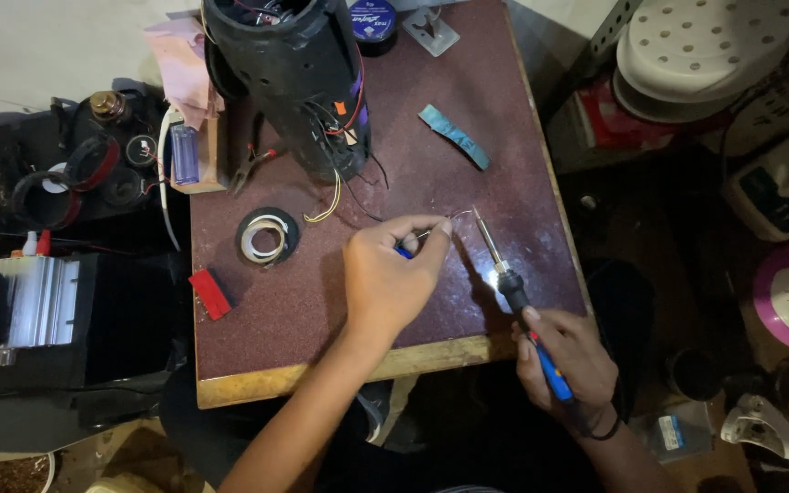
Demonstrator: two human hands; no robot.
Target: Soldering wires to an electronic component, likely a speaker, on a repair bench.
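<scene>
Pinching a thin wire [454,217] between thumb and fingertips, my left hand [390,274] rests near the middle of the bench [522,119], with something small and blue tucked under the fingers. My right hand [563,361], just off the bench's near right corner, is closed around the blue handle of a soldering iron [504,274], its tip angled up to meet the wire's free end. The wire seems to trail back toward the black cylindrical casing [289,78] at the far edge, where loose leads spill out. I judge the main risk is the hot tip sliding along the wire onto my fingertips, since they grip so close to the joint; a slip could also scorch the benchtop. The roll of black tape [267,236] and the red block [210,292] near the left edge lie well apart. The wire itself is hard to make out, and whether the tip truly touches it I cannot tell.
</scene>
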